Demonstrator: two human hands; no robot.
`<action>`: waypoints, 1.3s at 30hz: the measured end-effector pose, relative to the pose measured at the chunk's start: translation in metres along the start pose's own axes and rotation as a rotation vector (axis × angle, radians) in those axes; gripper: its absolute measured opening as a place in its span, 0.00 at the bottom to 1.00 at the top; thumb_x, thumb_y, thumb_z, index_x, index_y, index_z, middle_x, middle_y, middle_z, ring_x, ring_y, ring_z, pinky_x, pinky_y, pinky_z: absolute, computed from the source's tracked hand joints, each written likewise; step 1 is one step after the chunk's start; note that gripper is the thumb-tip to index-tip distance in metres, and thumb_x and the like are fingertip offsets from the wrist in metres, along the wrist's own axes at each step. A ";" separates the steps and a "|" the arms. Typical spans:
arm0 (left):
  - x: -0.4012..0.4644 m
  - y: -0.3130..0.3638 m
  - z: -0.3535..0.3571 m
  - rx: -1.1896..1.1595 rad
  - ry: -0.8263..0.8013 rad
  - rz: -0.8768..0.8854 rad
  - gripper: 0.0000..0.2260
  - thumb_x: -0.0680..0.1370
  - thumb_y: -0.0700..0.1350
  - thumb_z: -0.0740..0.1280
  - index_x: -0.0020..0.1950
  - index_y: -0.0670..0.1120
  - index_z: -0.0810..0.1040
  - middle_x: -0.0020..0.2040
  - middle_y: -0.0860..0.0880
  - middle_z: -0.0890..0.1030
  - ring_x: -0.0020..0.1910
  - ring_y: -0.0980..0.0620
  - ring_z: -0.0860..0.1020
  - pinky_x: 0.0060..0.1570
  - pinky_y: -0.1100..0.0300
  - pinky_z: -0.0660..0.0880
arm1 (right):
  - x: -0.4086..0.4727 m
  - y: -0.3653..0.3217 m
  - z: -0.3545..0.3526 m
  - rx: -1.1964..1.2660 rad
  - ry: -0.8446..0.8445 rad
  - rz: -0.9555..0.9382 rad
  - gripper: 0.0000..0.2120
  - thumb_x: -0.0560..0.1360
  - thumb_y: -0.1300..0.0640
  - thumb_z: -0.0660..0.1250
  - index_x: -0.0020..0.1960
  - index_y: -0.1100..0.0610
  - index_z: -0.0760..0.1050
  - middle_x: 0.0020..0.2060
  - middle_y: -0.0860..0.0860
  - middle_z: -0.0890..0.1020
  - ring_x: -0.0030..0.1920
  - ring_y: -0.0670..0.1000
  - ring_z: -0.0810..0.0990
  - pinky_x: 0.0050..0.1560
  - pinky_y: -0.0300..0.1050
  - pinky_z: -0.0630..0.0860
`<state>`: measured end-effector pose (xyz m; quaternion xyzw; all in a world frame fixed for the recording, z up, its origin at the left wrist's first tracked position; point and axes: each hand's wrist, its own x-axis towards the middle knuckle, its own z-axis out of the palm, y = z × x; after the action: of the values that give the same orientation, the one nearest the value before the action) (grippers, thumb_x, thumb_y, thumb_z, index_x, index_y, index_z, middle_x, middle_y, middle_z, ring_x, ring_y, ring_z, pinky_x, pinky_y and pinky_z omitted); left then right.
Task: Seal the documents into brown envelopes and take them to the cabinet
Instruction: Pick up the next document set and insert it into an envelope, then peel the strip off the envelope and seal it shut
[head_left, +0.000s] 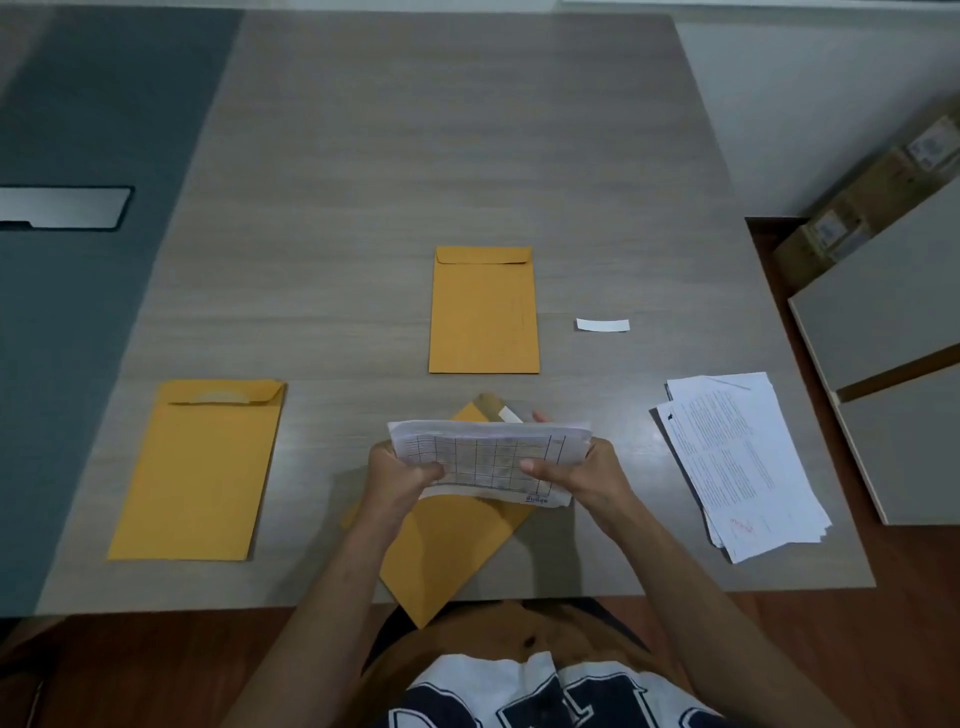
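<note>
The folded white gridded paper documents (488, 460) look light and floppy; left hand (400, 475) and right hand (582, 475) pinch both ends, the best place to hold.

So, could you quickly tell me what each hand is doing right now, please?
Left hand: grips the left end of the folded papers.
Right hand: grips the right end of the same papers.

A grey wood-grain counter (415, 156) is seen, bordered on the left by a dark teal panel (78, 338) bearing a flat silver plate (62, 207). Brown cardboard boxes (872, 197) and pale grey boards (883, 322) are set over reddish wooden floor (914, 623) at right.
</note>
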<state>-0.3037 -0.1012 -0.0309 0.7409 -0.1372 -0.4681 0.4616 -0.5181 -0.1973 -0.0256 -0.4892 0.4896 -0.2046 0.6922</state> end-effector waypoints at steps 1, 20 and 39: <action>0.000 0.003 0.002 -0.007 0.000 0.007 0.14 0.67 0.27 0.74 0.43 0.45 0.80 0.42 0.47 0.84 0.44 0.46 0.83 0.40 0.58 0.81 | 0.001 -0.001 0.000 -0.025 0.007 0.004 0.22 0.66 0.64 0.78 0.59 0.56 0.80 0.51 0.52 0.86 0.52 0.51 0.85 0.50 0.44 0.82; 0.014 0.000 0.067 1.412 -0.122 0.379 0.48 0.59 0.64 0.79 0.74 0.62 0.58 0.75 0.43 0.55 0.75 0.42 0.54 0.70 0.47 0.59 | 0.020 -0.061 -0.091 -0.558 0.377 -0.082 0.17 0.71 0.53 0.76 0.54 0.63 0.82 0.50 0.58 0.85 0.40 0.52 0.80 0.46 0.49 0.80; 0.024 0.007 0.060 1.433 -0.232 0.554 0.46 0.57 0.59 0.82 0.69 0.56 0.62 0.76 0.46 0.56 0.74 0.44 0.58 0.70 0.49 0.62 | 0.042 -0.059 -0.100 -0.652 0.030 0.145 0.14 0.69 0.54 0.77 0.53 0.56 0.83 0.44 0.51 0.86 0.41 0.51 0.85 0.44 0.48 0.82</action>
<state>-0.3387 -0.1532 -0.0465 0.7435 -0.6340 -0.2072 -0.0474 -0.5760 -0.3030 0.0022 -0.6456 0.5730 0.0052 0.5047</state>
